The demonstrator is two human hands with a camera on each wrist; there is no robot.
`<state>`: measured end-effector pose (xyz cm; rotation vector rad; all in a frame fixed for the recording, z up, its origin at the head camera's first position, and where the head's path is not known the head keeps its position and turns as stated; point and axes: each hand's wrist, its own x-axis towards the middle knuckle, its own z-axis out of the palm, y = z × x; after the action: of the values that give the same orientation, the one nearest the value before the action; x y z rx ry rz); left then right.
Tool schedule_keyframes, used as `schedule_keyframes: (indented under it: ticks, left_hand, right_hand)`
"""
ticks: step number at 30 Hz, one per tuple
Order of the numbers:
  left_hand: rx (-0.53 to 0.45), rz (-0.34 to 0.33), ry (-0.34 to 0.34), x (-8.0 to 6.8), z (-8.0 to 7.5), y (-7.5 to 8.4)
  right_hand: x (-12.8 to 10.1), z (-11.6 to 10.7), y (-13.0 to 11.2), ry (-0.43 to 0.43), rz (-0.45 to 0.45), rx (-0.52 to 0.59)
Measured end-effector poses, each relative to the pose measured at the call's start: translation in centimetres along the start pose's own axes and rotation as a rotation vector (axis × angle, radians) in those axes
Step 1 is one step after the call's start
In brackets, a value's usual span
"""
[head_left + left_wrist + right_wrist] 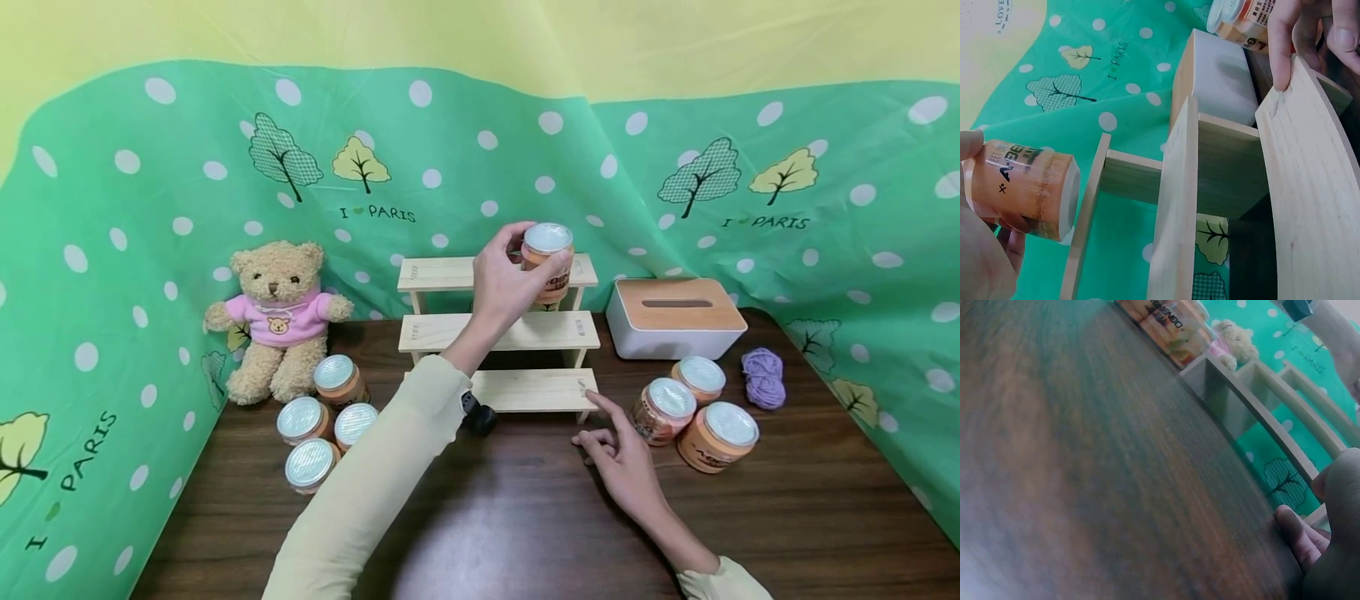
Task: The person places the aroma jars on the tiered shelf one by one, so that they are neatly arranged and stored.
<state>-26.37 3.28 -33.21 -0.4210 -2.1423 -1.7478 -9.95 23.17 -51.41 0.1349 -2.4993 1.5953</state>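
Note:
My left hand (504,279) grips an orange-labelled jar (553,279) with a pale lid, thumb on one side and fingers on the other. In the left wrist view the jar (1022,187) hangs in the air beside the top step. Below it stands a three-step wooden shelf (517,333). My right hand (626,462) touches the right end of the lowest step with the index finger (606,406) extended; its other fingers are loosely bent. In the right wrist view the right hand (1341,519) is partly cut off at the shelf's edge.
Several similar jars (303,417) cluster left, before a teddy bear (277,321). Three more jars (716,437) stand right, near purple yarn (763,377) and a tissue box (675,321). A patterned green cloth (480,167) hangs behind the dark table (517,517).

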Motion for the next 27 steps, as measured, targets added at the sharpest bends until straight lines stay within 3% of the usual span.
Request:
schedule_keyframes:
  ticks: [17, 27]
  left_hand:
    - [0.023, 0.020, 0.004, 1.1, 1.0, -0.8]
    - [-0.003, -0.059, 0.030, 1.5, 1.7, -1.1]
  right_hand:
    - [0.1, 0.0, 0.1, 0.003, -0.019, 0.004]
    - [0.0, 0.0, 0.2, 0.005, -0.008, -0.002]
